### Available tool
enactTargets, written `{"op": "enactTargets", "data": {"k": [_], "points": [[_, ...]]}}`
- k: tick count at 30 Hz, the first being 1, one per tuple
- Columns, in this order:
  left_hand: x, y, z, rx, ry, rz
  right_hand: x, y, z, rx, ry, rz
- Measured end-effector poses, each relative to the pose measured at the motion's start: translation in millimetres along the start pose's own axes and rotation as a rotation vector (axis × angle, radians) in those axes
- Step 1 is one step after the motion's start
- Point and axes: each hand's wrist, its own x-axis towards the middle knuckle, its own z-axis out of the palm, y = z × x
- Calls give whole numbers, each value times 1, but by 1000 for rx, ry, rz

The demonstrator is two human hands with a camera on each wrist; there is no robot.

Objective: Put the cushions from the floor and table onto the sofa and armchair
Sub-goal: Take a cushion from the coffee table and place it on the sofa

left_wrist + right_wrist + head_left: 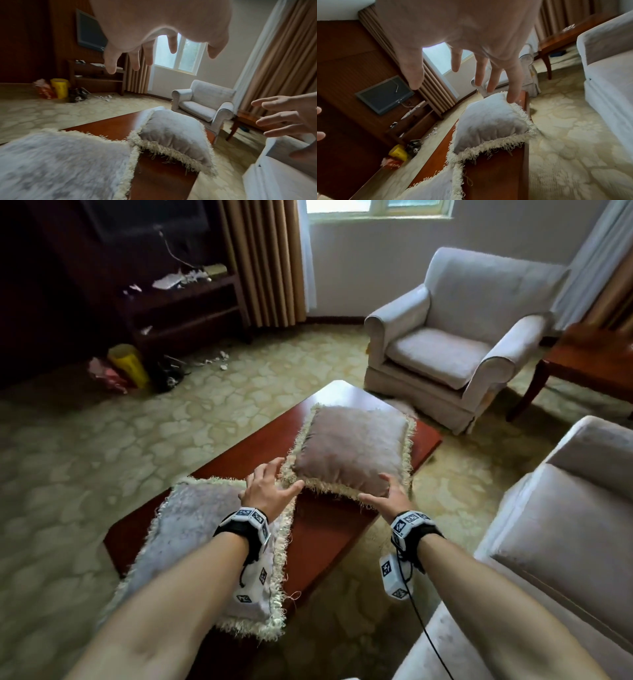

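Observation:
Two fringed grey-mauve cushions lie on the red-brown coffee table (329,529). The far cushion (349,450) (173,134) (489,124) sits toward the table's far end. The near cushion (191,539) (56,165) (435,188) lies under my left forearm. My left hand (265,487) (145,54) hovers with fingers spread at the far cushion's near left corner. My right hand (387,496) (471,75) hovers spread at its near right edge. Neither hand holds anything. A pale armchair (448,337) (204,100) stands beyond the table, and a pale sofa (555,542) (611,83) is on the right.
A wooden side table (589,361) stands between armchair and sofa. A dark TV shelf (181,299) lines the left wall, with a yellow bin (128,364), bags and scattered litter on the patterned carpet (102,446) beside it. Curtains (263,258) flank the window.

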Motion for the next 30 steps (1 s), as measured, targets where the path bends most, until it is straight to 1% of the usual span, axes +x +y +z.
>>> {"op": "enactTargets", "data": {"k": [3,7,12,16,20,24,27,30], "points": [[0,-25,-13,18,26,-91,9,-20,29,-12,-60,-36],[0,-61,-31,-21,64,-161,16,-45,68,-41,-136,-59],[6,-126,-54,-93,108,-263,19,-76,130,-77,-196,-62],[29,-171,-64,-137,109,-259,21,-95,195,-81,-228,-34],[60,-226,-62,-139,-8,-226,17,-107,261,-74,-222,68],[94,-282,-66,-112,-140,-209,18,-122,309,-12,-175,141],[115,-322,-59,-55,-250,-224,15,-117,333,-17,-144,234],[120,-345,-49,-62,-327,-238,4,-102,345,-47,-119,330]]}}
